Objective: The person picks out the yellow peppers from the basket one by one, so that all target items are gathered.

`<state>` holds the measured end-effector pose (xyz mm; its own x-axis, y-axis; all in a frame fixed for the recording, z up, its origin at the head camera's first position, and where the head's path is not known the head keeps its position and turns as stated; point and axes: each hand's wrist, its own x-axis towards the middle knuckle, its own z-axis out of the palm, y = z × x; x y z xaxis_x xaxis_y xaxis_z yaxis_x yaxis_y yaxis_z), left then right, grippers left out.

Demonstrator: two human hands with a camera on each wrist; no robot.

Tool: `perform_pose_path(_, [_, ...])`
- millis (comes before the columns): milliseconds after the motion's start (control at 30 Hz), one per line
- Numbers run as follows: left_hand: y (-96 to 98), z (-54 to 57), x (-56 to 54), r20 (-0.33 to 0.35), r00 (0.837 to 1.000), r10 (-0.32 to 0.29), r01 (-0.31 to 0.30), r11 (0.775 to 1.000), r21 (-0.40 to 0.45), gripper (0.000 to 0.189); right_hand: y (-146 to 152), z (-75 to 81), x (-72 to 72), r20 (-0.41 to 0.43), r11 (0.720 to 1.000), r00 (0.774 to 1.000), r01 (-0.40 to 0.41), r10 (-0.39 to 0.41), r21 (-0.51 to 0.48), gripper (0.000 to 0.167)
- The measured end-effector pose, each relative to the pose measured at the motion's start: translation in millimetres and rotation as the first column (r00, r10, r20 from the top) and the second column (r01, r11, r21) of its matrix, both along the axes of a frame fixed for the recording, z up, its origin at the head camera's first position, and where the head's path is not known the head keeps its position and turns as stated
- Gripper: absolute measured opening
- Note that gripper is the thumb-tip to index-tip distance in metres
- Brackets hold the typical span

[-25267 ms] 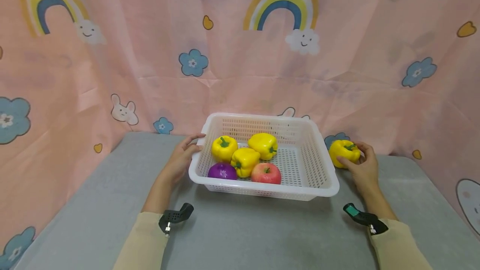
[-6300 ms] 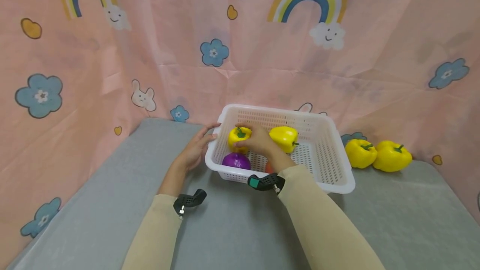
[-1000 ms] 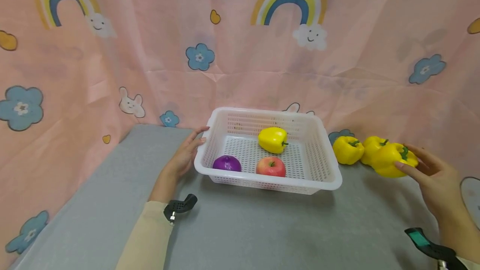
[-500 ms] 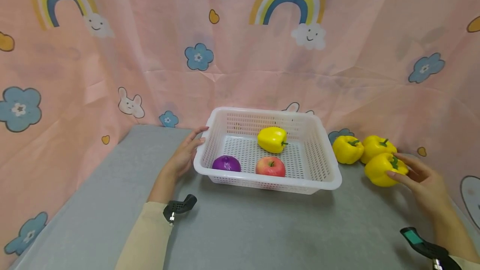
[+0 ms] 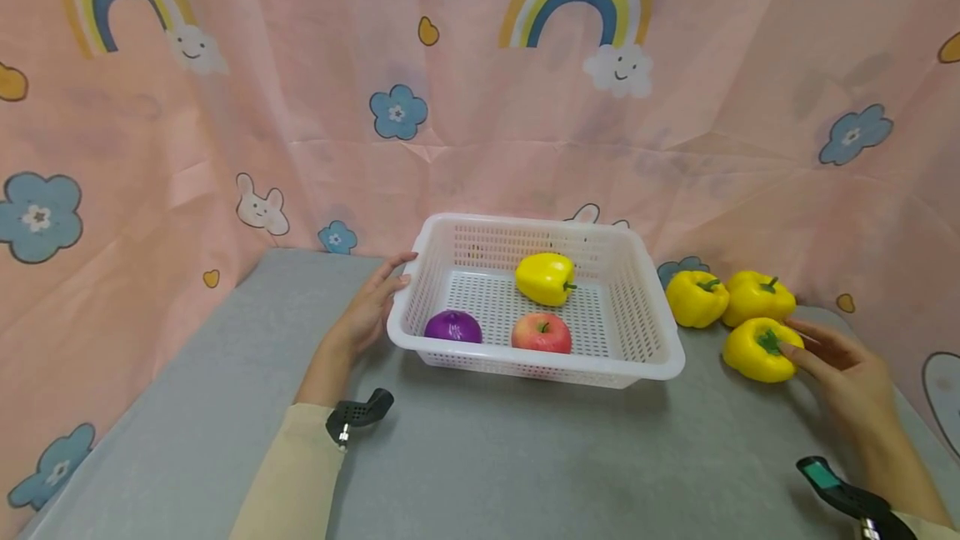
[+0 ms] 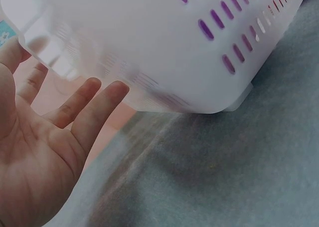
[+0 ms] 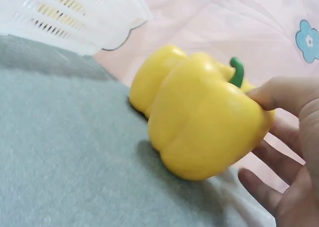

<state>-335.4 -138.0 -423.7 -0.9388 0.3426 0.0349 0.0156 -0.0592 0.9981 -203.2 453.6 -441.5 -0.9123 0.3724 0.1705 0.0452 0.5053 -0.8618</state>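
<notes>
My right hand (image 5: pixel 855 377) pinches a yellow bell pepper (image 5: pixel 761 351) at the right of the table, thumb by its green stem. In the right wrist view this held pepper (image 7: pixel 204 122) hides most of another behind it. Two more yellow bell peppers, one nearer the basket (image 5: pixel 696 299) and one behind the held one (image 5: pixel 759 297), lie side by side. My left hand (image 5: pixel 363 315) rests its fingertips against the left rim of a white plastic basket (image 5: pixel 525 362). Its fingers (image 6: pixel 102 110) look straight in the left wrist view.
Inside the basket are a yellow bell pepper (image 5: pixel 544 280), a red apple (image 5: pixel 542 333) and a round purple vegetable (image 5: pixel 453 327). Grey cloth covers the table (image 5: pixel 570 457). A pink patterned curtain (image 5: pixel 480 173) hangs right behind it.
Over the longer span, yellow peppers have left the basket for the table's right side. In the last second my right hand lowers one toward the near side of that group; my left hand stays put.
</notes>
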Motion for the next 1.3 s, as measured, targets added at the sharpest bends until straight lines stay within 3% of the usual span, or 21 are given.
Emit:
perform_pose_path(133, [0.4,1.0,0.2,0.009,1.000,0.003,-0.003,1.000,0.009,0.043,1.8,-3.3,-1.8,0.046,0.996,0.999,0.027,-0.023,-0.084,0.045])
perform_pose_path(300, [0.8,1.9,0.9,0.013,1.000,0.008,-0.008,1.000,0.008,0.042,4.0,-6.2,-3.3,0.118,0.987,0.992,0.065,-0.048,-0.145,0.058])
perform_pose_path(600, [0.8,2.1,-0.2,0.010,1.000,-0.001,0.001,1.000,0.011,0.043,5.8,-8.9,-3.6,0.109,0.995,0.992,0.070,-0.063,-0.065,0.062])
perform_pose_path(833, [-0.1,1.9,0.0,0.011,1.000,-0.002,0.002,1.000,-0.008,0.044,-0.7,-15.6,-2.8,0.099,0.986,0.989,0.101,-0.114,0.130,0.070])
perform_pose_path(1300, [0.5,3.2,1.7,0.014,1.000,0.003,-0.002,1.000,-0.026,0.044,-0.3,-11.3,-1.5,0.057,0.983,0.983,0.168,-0.172,0.068,0.066])
